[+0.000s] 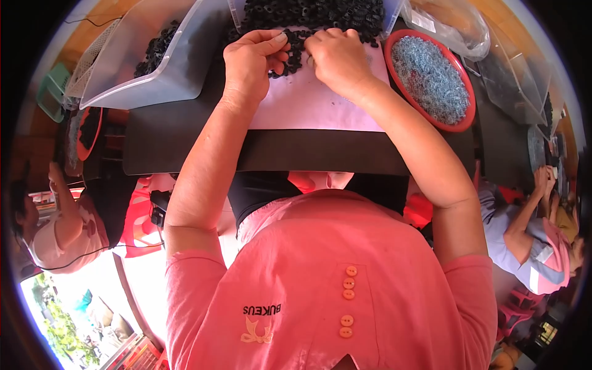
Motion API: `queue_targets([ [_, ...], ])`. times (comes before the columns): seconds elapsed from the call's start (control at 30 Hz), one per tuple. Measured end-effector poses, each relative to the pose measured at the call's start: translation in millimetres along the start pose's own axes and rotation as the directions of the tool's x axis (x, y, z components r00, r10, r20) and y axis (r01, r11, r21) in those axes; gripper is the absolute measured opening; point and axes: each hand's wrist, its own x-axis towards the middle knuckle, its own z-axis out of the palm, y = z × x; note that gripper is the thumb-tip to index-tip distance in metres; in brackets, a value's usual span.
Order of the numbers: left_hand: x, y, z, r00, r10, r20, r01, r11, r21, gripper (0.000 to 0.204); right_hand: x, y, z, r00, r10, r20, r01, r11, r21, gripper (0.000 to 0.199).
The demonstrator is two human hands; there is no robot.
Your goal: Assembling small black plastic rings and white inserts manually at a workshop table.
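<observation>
Two bare hands meet over small black parts at the far side of a dark worktop.
The left hand [250, 68] and the right hand [340, 61] are a little apart, with the small black parts [292, 60] lying loose between and beneath their fingers on a pale sheet [299, 111] spread over the worktop [296, 151]. The fingers of both hands are curled inward; at this size and angle one cannot fairly tell whether either grip is clamped on a part. Just beyond the hands stands a bin heaped with black pieces [345, 13]. To the left, a translucent bin [145, 92] contains more of them; to the right, a red tray [470, 105] full of clear bluish pieces [428, 80] sits near the right forearm, below a clear plastic bag [456, 28].
</observation>
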Motion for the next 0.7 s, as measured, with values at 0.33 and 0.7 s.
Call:
queue_targets([
  [0.33, -13.3, -0.3, 13.6, 0.990, -0.009, 0.139, -0.008, 0.993, 0.117, 0.016, -0.8, 10.8, -44.9, 0.917, 0.348, 0.197, -0.340, 0.418, 0.842, 0.014],
  [0.7, -21.8, 2.9, 21.1, 0.989, 0.024, 0.144, -0.061, 0.965, 0.255, 0.016, -4.3, 4.8, -45.1, 0.914, 0.349, 0.205, -0.374, 0.534, 0.758, 0.013],
])
